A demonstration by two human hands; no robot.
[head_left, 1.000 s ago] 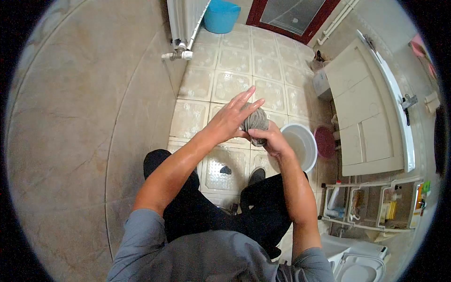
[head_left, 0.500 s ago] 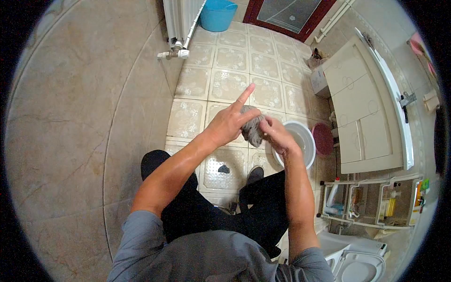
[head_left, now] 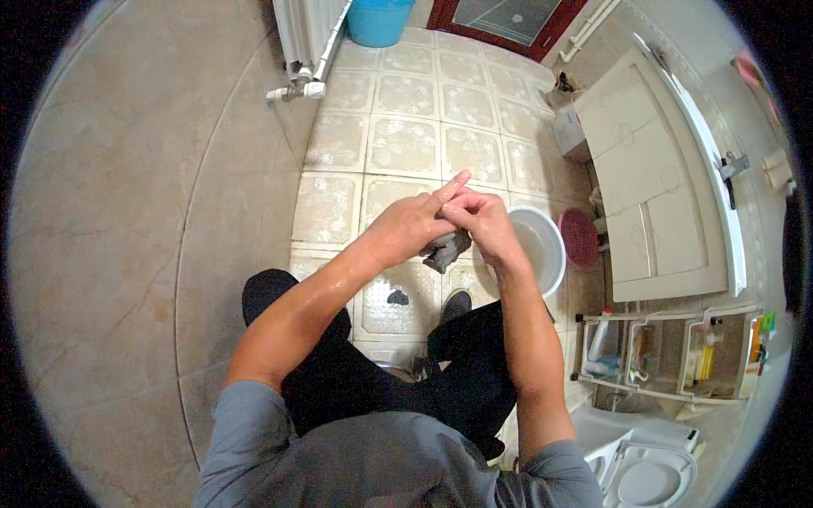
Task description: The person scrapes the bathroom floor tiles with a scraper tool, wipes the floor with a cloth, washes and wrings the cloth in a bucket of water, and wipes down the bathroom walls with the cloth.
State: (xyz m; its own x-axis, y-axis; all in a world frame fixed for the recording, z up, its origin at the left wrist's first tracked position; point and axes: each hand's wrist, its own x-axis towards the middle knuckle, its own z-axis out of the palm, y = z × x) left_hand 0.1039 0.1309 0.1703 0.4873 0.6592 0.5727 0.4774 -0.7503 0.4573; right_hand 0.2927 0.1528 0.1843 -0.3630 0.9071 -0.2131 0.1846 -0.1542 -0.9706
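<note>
Over the tiled floor (head_left: 402, 140), in front of the person's body, both hands are together at a wet-looking grey cloth (head_left: 446, 251). Left hand (head_left: 405, 224): index finger stretched out, the other fingers bent in around the cloth, which bunches up and hangs below the palm. Right hand (head_left: 487, 218): fingers bent, tips touching the left hand by its pointing finger; can't tell whether it also grips the cloth, since the fingers overlap. Cloth is in the air, beside the white tub (head_left: 560, 254) and not inside it. Right forearm covers part of the tub's near edge. Dark red basin (head_left: 579, 237) sits just beyond the tub, close to the pale cabinet (head_left: 656, 182). Small dark scrap (head_left: 397, 297) lies on the floor near a grey shoe (head_left: 456, 306). Radiator (head_left: 296, 35) on the left wall, blue bucket (head_left: 376, 22) at the far end by a red-framed door (head_left: 542, 48). White rack (head_left: 654, 354) with bottles on the right, toilet (head_left: 650, 478) below it.
</note>
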